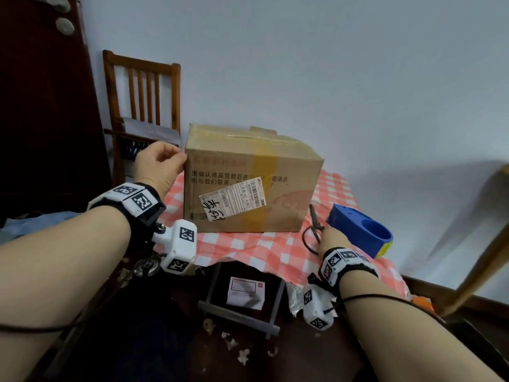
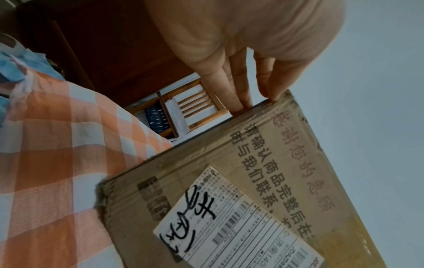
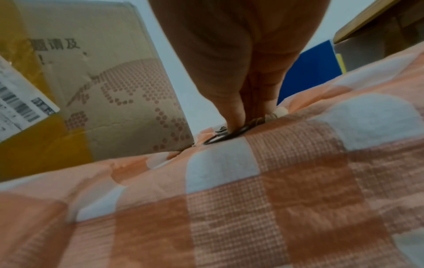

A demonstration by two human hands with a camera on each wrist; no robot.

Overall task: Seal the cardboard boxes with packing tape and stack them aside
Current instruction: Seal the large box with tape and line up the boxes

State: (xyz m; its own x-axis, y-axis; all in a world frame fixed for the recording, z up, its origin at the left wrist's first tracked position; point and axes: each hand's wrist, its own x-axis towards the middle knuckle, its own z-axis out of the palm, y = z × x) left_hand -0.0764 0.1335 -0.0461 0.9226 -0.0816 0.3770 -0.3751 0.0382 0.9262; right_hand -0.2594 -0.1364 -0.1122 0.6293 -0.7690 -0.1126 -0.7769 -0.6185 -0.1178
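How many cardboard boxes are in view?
1. A brown cardboard box with a white shipping label stands on the orange-and-white checked tablecloth; the left hand touches its upper left edge. Others may sit out of frame.

We see soft, dim daylight and faint shadows on the wall (image 1: 454,202) — wide-angle bending at edges, wrist views blurred close up.

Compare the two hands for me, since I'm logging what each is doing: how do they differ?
The left hand is raised against the box's upper left corner, fingertips on its edge; the right hand is down on the tablecloth, fingers at the scissors beside the blue tape dispenser. Both wear wrist cameras.
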